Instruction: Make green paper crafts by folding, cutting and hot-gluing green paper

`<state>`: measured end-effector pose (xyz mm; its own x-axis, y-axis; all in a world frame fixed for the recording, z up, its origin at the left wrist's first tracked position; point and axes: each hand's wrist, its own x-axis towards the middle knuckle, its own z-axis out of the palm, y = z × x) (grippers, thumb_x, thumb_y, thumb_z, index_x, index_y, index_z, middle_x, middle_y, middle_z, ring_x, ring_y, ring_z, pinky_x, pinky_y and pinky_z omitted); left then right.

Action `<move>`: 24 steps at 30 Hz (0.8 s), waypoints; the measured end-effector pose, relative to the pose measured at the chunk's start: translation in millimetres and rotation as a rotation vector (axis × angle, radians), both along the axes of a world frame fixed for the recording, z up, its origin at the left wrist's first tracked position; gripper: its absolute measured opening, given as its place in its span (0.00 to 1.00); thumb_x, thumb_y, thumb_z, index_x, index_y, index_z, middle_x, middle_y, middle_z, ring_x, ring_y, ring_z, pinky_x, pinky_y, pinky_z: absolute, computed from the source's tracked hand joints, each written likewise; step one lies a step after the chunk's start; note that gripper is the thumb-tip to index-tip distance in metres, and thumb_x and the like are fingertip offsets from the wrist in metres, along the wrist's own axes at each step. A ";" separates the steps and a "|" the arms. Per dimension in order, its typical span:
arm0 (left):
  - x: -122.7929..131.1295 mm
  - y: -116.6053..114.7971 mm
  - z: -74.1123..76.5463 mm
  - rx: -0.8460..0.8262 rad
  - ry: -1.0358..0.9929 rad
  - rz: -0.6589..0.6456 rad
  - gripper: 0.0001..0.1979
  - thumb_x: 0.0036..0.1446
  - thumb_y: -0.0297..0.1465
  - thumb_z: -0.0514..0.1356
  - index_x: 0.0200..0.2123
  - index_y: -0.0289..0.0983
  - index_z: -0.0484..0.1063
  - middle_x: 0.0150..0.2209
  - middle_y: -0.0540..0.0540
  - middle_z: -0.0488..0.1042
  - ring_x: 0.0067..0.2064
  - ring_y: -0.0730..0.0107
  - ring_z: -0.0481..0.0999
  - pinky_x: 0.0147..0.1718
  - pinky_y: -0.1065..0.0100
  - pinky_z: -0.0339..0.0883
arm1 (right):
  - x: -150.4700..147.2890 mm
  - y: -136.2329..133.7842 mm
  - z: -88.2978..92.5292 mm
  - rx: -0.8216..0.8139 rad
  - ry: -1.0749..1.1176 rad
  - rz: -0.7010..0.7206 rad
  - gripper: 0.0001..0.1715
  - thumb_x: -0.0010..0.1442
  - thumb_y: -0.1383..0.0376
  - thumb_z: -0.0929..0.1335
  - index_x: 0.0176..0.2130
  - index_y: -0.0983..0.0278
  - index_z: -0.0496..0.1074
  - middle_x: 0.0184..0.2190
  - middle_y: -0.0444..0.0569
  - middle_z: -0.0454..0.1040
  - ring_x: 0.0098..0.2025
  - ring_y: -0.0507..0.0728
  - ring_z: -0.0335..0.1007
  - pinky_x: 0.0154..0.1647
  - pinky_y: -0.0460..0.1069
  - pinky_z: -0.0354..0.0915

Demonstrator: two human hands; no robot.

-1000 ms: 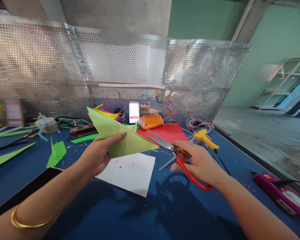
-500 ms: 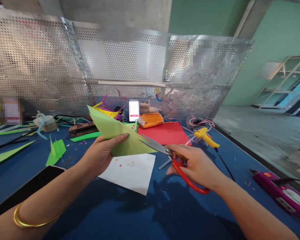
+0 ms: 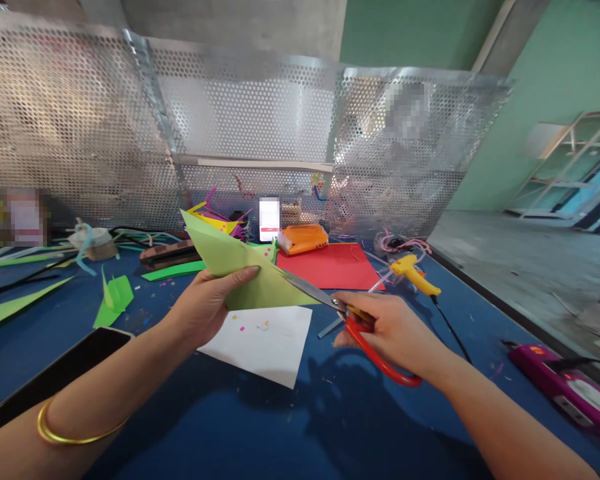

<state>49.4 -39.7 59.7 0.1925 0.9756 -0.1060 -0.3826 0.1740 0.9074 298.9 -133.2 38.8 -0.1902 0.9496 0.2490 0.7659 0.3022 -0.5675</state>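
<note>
My left hand [image 3: 213,297] pinches a folded sheet of light green paper [image 3: 250,287], its thumb on the near face and the other fingers behind. The paper is up off the table, with a pointed corner at the upper left. My right hand [image 3: 380,327] is wrapped round the red handles of a pair of scissors [image 3: 325,298]. The blades reach leftward onto the right part of the green paper, and one blade is partly hidden behind it. Below the paper lies a white sheet [image 3: 275,350] with tiny coloured scraps on it.
Red paper [image 3: 330,267] and an orange packet [image 3: 305,239] lie behind my hands. A yellow glue gun [image 3: 415,275] and a purple power strip [image 3: 563,387] are on the right. Green paper pieces [image 3: 115,299] and a black tablet-like slab [image 3: 55,373] lie left. Perforated metal [image 3: 255,107] stands behind.
The scissor blades have moved closer together on the green paper, and less of the second blade shows. Both hands keep their hold; the view has shifted very slightly.
</note>
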 end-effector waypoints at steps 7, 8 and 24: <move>-0.1 2.6 -2.0 -0.017 0.011 0.008 0.10 0.44 0.20 0.69 0.32 0.35 0.79 0.34 0.44 0.82 0.33 0.63 0.81 0.33 0.69 0.78 | -2.3 -2.2 1.7 -0.052 0.030 0.027 0.18 0.55 0.55 0.72 0.44 0.60 0.73 0.28 0.42 0.78 0.30 0.53 0.72 0.31 0.46 0.65; -0.3 3.0 -2.2 -0.018 0.010 0.003 0.10 0.44 0.20 0.69 0.32 0.36 0.79 0.34 0.45 0.82 0.33 0.63 0.81 0.33 0.69 0.78 | -2.5 -2.4 2.0 -0.058 0.035 0.032 0.17 0.55 0.55 0.72 0.42 0.60 0.73 0.28 0.42 0.78 0.30 0.53 0.72 0.31 0.46 0.65; -4.1 6.3 -9.2 -0.049 0.024 -0.091 0.12 0.42 0.26 0.72 0.34 0.35 0.79 0.38 0.42 0.82 0.37 0.60 0.81 0.37 0.66 0.77 | -4.8 -4.9 0.3 -0.233 0.068 -0.021 0.30 0.53 0.51 0.72 0.52 0.60 0.71 0.28 0.44 0.78 0.29 0.56 0.73 0.30 0.48 0.66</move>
<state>45.2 -33.4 50.5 0.2767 0.9478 -0.1583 -0.3418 0.2510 0.9056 294.1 -138.1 39.1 -0.1603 0.9865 0.0341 0.7283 0.1415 -0.6705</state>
